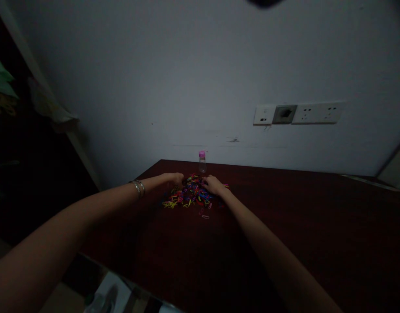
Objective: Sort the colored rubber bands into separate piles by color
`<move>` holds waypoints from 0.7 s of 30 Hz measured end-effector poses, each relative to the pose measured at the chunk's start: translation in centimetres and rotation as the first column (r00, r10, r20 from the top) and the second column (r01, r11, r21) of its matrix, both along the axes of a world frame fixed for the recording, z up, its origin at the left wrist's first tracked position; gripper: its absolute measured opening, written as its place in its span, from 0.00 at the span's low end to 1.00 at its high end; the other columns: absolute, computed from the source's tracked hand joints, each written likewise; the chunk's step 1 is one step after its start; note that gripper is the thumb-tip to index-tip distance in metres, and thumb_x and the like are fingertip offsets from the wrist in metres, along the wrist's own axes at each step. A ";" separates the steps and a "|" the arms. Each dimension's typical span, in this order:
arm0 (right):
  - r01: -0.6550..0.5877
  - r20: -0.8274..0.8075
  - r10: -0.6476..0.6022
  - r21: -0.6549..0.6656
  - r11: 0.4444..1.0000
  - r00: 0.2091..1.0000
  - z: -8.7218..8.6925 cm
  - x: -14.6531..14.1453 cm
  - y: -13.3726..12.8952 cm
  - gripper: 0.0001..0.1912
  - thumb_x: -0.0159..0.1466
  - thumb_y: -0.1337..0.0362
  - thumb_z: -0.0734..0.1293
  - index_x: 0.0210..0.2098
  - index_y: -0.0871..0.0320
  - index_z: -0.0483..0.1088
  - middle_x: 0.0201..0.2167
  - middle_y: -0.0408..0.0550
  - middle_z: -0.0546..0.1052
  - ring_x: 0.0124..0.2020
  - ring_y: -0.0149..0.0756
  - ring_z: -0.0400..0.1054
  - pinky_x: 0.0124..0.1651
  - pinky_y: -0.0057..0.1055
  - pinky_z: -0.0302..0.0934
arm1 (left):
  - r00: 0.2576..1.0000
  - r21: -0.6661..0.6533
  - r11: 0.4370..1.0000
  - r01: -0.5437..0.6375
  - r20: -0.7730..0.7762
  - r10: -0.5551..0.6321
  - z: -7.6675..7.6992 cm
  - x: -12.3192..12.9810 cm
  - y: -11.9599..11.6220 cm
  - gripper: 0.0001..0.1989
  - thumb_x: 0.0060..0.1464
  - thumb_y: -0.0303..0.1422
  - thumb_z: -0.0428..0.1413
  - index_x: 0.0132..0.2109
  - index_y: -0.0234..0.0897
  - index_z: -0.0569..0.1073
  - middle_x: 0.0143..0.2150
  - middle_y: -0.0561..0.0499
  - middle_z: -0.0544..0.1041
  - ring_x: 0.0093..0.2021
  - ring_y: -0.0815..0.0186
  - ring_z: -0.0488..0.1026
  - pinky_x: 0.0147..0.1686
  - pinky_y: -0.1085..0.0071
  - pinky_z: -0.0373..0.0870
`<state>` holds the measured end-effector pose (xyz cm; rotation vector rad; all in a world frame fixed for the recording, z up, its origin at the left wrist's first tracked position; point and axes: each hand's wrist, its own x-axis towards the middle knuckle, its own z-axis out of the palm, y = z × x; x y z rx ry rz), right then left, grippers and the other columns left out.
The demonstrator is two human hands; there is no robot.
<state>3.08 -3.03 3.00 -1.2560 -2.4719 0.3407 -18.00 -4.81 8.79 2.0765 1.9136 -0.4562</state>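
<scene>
A heap of small, colourful loop-shaped clips lies spread on the dark reddish table. At the heap's left far side is my left hand, its fingers curled downward and closed; whatever they pinch is too small and dim to make out. Opposite it, my right hand touches the heap's right side, palm down, with fingers bent and somewhat apart. A few clips lie loose toward me, including a pale one. Just behind the heap stands a small clear bottle with a pink cap, upright and touched by neither hand.
The dark table meets a pale wall at its far edge. Sockets and a switch panel are set in the wall at right. Below the table's near left edge sit a white box and other items in shadow.
</scene>
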 end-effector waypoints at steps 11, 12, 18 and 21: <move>0.116 -0.359 -0.106 0.005 0.993 0.927 2.0 0.7 2.2 0.16 0.59 0.70 0.61 0.45 0.62 0.71 0.43 0.50 0.76 0.42 0.32 0.70 0.45 0.24 0.61 | 0.911 -0.137 0.950 -0.281 0.274 0.309 -1.3 -1.3 -1.0 0.11 0.42 0.31 0.59 0.33 0.28 0.69 0.21 0.51 0.68 0.22 0.65 0.70 0.24 0.66 0.74; 0.111 -0.383 -0.101 0.004 0.994 0.918 2.4 0.8 2.3 0.17 0.59 0.68 0.62 0.47 0.62 0.70 0.43 0.50 0.76 0.41 0.31 0.70 0.44 0.24 0.61 | 0.897 -0.125 0.949 -0.289 0.310 0.314 -1.4 -0.9 -1.0 0.07 0.42 0.28 0.58 0.31 0.28 0.69 0.20 0.52 0.68 0.22 0.67 0.69 0.25 0.67 0.74; -0.007 -0.370 -0.026 -0.086 0.996 0.929 4.2 1.4 1.4 0.21 0.52 0.69 0.67 0.47 0.61 0.71 0.40 0.49 0.77 0.38 0.34 0.71 0.43 0.28 0.63 | 0.815 -0.073 0.958 -0.276 0.511 0.274 -1.4 1.0 -0.6 0.04 0.46 0.23 0.53 0.32 0.29 0.70 0.22 0.53 0.68 0.24 0.73 0.69 0.29 0.75 0.72; -0.066 -0.187 0.045 -0.109 0.992 0.981 4.7 1.6 0.1 0.26 0.50 0.64 0.70 0.49 0.61 0.70 0.46 0.52 0.74 0.45 0.40 0.68 0.49 0.31 0.60 | 0.717 -0.026 0.961 -0.276 0.660 0.224 -1.0 1.5 0.0 0.11 0.49 0.26 0.51 0.43 0.30 0.68 0.27 0.51 0.72 0.27 0.72 0.71 0.30 0.75 0.72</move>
